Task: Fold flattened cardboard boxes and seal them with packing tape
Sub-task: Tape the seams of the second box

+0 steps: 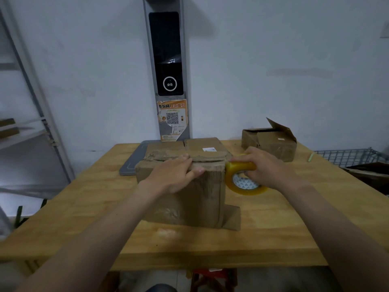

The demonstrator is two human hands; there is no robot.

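Left hand (174,175) fingers straight, pressing box (189,199) flaps; right hand (267,167) fingers clamp tape roll (242,182) beside box. Advised: seam closed, tape taut.

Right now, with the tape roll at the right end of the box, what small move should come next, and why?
Probably draw the tape roll leftward along the top seam. The right hand grips the roll at the right top corner of the box, and the left hand presses the flaps flat, so the seam looks ready for taping.
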